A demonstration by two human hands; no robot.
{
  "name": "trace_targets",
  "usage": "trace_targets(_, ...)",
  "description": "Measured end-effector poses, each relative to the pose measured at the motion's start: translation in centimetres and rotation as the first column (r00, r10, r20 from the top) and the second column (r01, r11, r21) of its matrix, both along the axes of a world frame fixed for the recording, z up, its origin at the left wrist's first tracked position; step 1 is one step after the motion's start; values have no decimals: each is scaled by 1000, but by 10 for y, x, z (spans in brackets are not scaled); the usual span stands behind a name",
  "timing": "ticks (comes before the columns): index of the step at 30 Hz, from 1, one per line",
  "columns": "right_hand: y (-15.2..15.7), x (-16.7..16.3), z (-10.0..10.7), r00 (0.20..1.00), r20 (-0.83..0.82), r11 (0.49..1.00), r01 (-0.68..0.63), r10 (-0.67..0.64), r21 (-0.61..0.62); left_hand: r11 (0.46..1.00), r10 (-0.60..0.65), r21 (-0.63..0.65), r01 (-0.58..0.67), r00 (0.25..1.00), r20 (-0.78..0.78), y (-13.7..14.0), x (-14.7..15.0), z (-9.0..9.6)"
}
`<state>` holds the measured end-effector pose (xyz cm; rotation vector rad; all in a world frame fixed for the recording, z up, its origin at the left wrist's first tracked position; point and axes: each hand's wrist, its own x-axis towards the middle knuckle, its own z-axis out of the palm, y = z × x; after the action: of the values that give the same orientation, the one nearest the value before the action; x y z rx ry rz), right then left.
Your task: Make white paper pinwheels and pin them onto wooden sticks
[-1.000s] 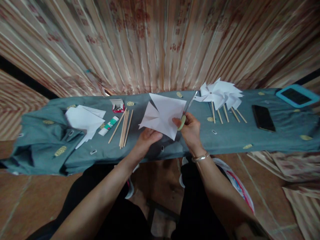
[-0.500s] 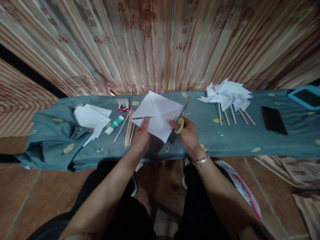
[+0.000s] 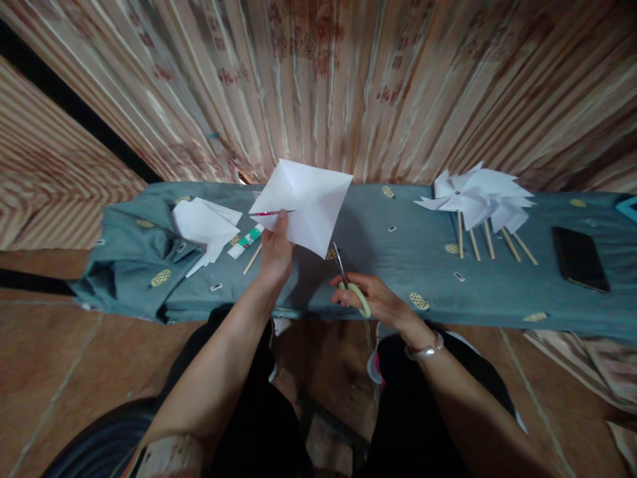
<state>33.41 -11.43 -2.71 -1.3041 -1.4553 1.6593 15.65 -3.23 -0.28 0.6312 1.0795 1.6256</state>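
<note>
A creased square of white paper point(image 3: 318, 199) is held up over the cloth, with a slit running inward from its left corner. My left hand point(image 3: 277, 252) is closed on its lower left edge, thumb on top near the slit's inner end. In my right hand point(image 3: 373, 295) are scissors point(image 3: 354, 289) with pale green handles, their blades pointing up toward the paper's lower corner. The blades look nearly closed and appear apart from the paper.
White paper pinwheels point(image 3: 480, 196) on sticks lie to the right, with a black phone point(image 3: 580, 259) beyond. At left are folded white papers point(image 3: 206, 222), a glue stick point(image 3: 245, 241) and a wooden stick point(image 3: 252, 259). A pleated curtain point(image 3: 318, 86) hangs behind the cloth-covered table point(image 3: 393, 292).
My right hand has drawn the scissors down and away from the paper's right side, turning the blades. The left hand has lifted the paper up and to the left. The view has shifted.
</note>
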Motion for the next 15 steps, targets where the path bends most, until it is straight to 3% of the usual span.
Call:
trace_targets(7,-3,-10,-6,996,-59,998,-64,64,1,999,5,-38,-7,999,-41,-1,3,-5)
trace_targets(15,0,-14,1,999,-2,999,-43,43,20,999,-21,26,21,999,25,-4,8,-5)
